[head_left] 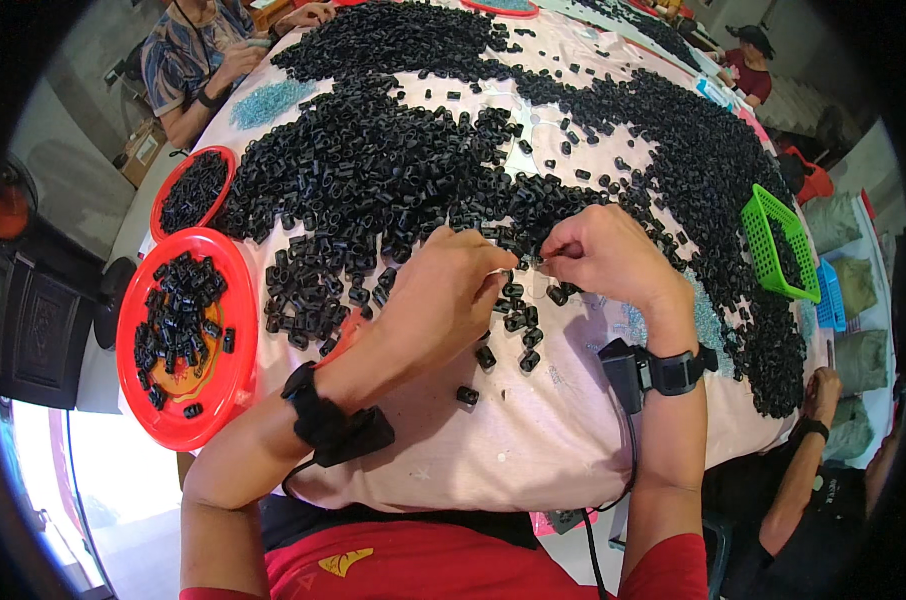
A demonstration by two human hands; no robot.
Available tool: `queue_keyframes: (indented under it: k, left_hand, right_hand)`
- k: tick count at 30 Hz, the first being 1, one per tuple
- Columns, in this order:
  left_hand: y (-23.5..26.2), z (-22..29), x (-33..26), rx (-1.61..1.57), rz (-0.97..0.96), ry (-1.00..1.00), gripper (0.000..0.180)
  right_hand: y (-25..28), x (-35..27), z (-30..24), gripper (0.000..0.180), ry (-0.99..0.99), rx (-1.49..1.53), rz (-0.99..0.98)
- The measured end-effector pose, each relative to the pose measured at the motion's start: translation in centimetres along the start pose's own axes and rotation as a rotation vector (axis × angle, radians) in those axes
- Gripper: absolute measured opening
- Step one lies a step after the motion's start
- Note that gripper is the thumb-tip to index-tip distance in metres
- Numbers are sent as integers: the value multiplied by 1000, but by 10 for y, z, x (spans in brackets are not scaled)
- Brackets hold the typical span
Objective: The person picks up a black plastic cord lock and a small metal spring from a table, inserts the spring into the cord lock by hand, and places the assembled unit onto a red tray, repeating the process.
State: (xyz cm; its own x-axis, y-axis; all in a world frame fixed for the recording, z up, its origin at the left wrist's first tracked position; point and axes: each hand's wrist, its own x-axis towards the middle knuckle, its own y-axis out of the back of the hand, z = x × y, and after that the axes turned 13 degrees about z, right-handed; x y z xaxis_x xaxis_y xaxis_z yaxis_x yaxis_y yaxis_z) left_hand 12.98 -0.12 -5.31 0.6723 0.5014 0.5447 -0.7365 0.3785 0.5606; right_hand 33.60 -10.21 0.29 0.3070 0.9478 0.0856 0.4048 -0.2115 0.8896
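My left hand (443,295) and my right hand (608,255) meet over the pink cloth-covered table (533,440), fingertips almost touching. Between them they pinch a small black plastic piece (521,262), with a thin pale part in the left fingers. The piece is too small to tell apart from its neighbours. A huge heap of the same small black plastic pieces (393,170) spreads just beyond my hands. A few loose pieces (518,335) lie below my fingers. Both wrists wear black bands with a cable.
Two round red trays (228,380) (168,190) with black pieces sit at the left edge. A green basket (773,245) and a blue one (829,300) stand at the right. Other people sit at the far left (198,60), far right (751,65) and lower right (813,450).
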Motion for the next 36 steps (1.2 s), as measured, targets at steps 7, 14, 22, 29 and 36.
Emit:
queue_keyframes:
  k: [7,14,22,29,36]
  left_hand:
    - [-1,-7,0,107,-122,37,20]
    - [13,-6,1,57,-116,87,19]
    - [28,-10,-4,53,-218,-12,19]
    - [38,10,3,-90,-202,291,16]
    - [49,-7,-17,-635,-156,618,19]
  right_hand:
    - [-22,2,-7,18,116,-105,92]
    - [-21,2,-4,11,135,-107,56]
    - [-17,0,-12,11,109,-158,27]
    - [-11,-2,-14,8,163,-23,114]
    - [-14,-2,-26,11,242,212,164]
